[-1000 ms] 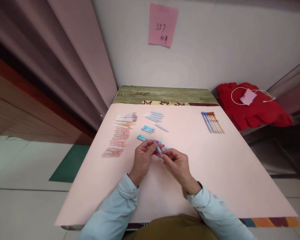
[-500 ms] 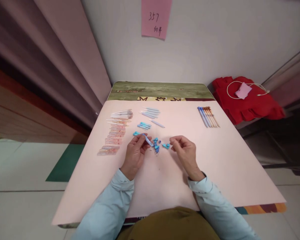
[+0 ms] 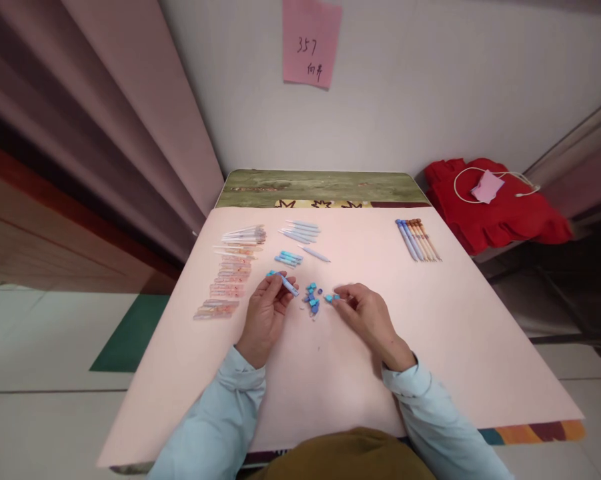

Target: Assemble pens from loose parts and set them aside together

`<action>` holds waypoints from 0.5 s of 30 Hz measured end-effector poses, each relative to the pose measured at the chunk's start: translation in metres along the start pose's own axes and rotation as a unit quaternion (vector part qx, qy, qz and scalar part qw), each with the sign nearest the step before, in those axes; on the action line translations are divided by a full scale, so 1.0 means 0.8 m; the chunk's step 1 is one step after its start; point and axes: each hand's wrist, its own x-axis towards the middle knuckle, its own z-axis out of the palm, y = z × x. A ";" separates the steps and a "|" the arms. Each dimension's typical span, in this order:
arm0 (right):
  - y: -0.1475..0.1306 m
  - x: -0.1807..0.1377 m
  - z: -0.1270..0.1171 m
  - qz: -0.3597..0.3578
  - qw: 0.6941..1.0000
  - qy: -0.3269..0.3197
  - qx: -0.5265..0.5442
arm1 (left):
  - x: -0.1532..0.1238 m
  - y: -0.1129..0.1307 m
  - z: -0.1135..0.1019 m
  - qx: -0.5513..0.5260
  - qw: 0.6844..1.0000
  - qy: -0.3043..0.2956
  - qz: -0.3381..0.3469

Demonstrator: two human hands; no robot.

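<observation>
My left hand [image 3: 266, 313] is closed around a light blue pen barrel [image 3: 289, 285], its tip end pointing right and toward me. Close to its fingers, a bright blue piece [image 3: 271, 273] is partly hidden. My right hand [image 3: 373, 320] has thumb and forefinger at a small bright blue piece [image 3: 336, 297], pinching it at the paper. Left of that lies another blue piece [image 3: 329, 299]. Between the hands sits a loose pile of small blue pen parts [image 3: 312, 301], with a dark purple-blue bit [image 3: 320, 291] beside it.
Beyond my left hand lie short blue pen parts [image 3: 288, 259], a single pale barrel [image 3: 315, 253] and a row of pale blue barrels [image 3: 300, 231]. Clear and pinkish tubes [image 3: 230, 273] line the left. Assembled pens [image 3: 418, 240] stand in a row at right, near a red cloth [image 3: 520, 220].
My right hand has come down and left, its fingertips now at the small blue pieces. My left hand has shifted slightly left with the pen barrel, away from the pile.
</observation>
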 end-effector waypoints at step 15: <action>0.030 0.009 -0.040 0.108 0.988 0.011 0.109 | -0.001 0.002 0.001 -0.024 0.999 0.011 -0.022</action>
